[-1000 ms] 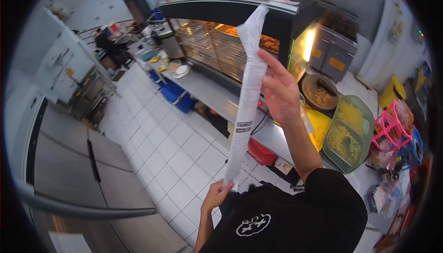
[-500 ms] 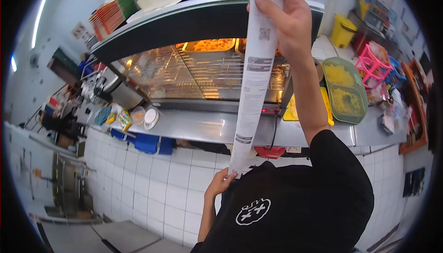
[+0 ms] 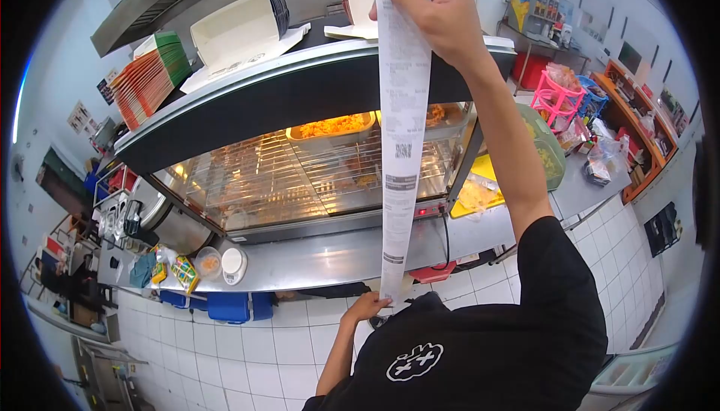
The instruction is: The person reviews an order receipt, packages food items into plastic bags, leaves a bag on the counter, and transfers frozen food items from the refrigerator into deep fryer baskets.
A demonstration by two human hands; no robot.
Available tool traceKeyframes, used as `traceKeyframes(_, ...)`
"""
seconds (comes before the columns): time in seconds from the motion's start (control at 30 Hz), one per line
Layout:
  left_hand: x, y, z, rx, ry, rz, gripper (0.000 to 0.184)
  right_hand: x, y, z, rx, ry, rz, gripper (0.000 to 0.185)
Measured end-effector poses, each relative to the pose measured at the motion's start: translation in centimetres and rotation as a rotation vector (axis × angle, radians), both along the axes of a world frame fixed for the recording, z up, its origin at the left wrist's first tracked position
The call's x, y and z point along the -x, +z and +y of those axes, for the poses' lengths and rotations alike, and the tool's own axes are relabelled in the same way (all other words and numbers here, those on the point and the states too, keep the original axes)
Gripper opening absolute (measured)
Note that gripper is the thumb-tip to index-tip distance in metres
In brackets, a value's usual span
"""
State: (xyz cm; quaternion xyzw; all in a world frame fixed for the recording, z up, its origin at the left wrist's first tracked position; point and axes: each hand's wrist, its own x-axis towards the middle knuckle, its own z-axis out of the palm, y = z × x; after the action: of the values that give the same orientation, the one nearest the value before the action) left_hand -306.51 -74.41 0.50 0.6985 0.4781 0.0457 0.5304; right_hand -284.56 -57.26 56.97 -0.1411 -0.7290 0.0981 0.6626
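A long white printed paper receipt (image 3: 401, 178) hangs stretched out in front of me, with a QR code and dark bands of print on it. High up near the top of the view, my right hand (image 3: 442, 17) grips its upper part, thumb across the paper. Far below, my left hand (image 3: 366, 307) pinches the bottom end close to my black shirt. Behind the paper stands a glass-fronted warming cabinet (image 3: 262, 227) with wire racks and trays of orange food (image 3: 334, 124) inside.
Folded cartons (image 3: 240, 32) and a stack of green and orange boxes (image 3: 154, 85) stand on the cabinet. Along the steel counter (image 3: 307, 257) are a white scale (image 3: 233, 262), a yellow board (image 3: 487, 175) and a green container (image 3: 550, 156). Blue bins (image 3: 229, 306) sit underneath.
The view has tilted upward, showing more of the cabinet's top. Both hands still hold the receipt, which now hangs more upright; more of its printed length shows below the right hand.
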Motion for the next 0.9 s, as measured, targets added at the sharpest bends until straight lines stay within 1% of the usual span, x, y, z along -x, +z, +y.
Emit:
traceKeyframes(0.03,0.2,-1.6,0.2,0.024,-0.043,0.089,0.039,0.0,-0.4,0.3,0.011,0.006,-0.045,0.031)
traceKeyframes(0.07,0.5,-3.3,-0.2,0.048,-0.008,-0.062,0.045,-0.3,-1.4,0.9,0.024,0.012,-0.091,0.034)
traceKeyframes(0.1,0.6,-3.2,-0.2,0.051,-0.063,-0.032,0.049,-0.5,-2.4,1.4,0.040,0.017,-0.137,0.038)
traceKeyframes(0.13,0.8,-3.2,0.0,0.052,-0.118,-0.005,0.053,-0.3,-3.3,1.7,0.068,0.016,-0.109,0.035)
traceKeyframes(0.17,0.9,-2.8,0.3,0.050,-0.171,0.021,0.059,0.0,-4.4,1.6,0.092,0.016,-0.083,0.033)
traceKeyframes(0.23,1.7,0.7,1.3,-0.044,-0.220,-0.055,0.069,0.6,-6.9,1.1,0.183,0.021,-0.051,0.031)
traceKeyframes(0.3,2.7,7.1,3.4,-0.122,-0.269,-0.118,0.077,1.2,-9.6,0.8,0.308,0.038,-0.045,0.031)
traceKeyframes(0.33,3.0,11.4,4.9,-0.153,-0.299,-0.144,0.080,1.6,-10.9,1.6,0.296,0.043,0.003,0.029)
traceKeyframes(0.4,3.2,21.1,6.9,-0.408,-0.155,-0.307,0.064,2.3,-13.2,3.1,0.272,0.051,0.098,0.028)
traceKeyframes(0.47,2.4,30.4,8.9,-0.670,0.067,-0.408,0.043,2.8,-13.9,3.4,0.345,0.089,0.156,0.030)
traceKeyframes(0.53,0.9,38.3,10.1,-1.017,0.215,-0.498,0.026,3.2,-13.8,3.3,0.369,0.145,0.193,0.034)
traceKeyframes(0.6,-0.3,43.2,13.2,-1.506,0.157,-0.499,0.019,3.5,-13.1,3.2,0.344,0.216,0.209,0.038)
traceKeyframes(0.67,-1.7,46.1,15.5,-1.614,0.187,-0.557,0.022,3.1,-12.7,3.0,0.301,0.270,0.171,0.046)
traceKeyframes(0.7,-2.4,46.9,16.0,-1.670,0.201,-0.587,0.023,2.9,-12.4,2.9,0.308,0.314,0.192,0.049)
traceKeyframes(0.8,-4.2,47.9,16.1,-1.223,0.536,-0.541,0.034,2.8,-11.9,2.8,0.357,0.447,0.265,0.059)
traceKeyframes(0.9,-5.0,47.5,16.9,-0.967,0.487,-0.672,0.047,1.7,-13.0,3.7,0.458,0.480,0.218,0.059)
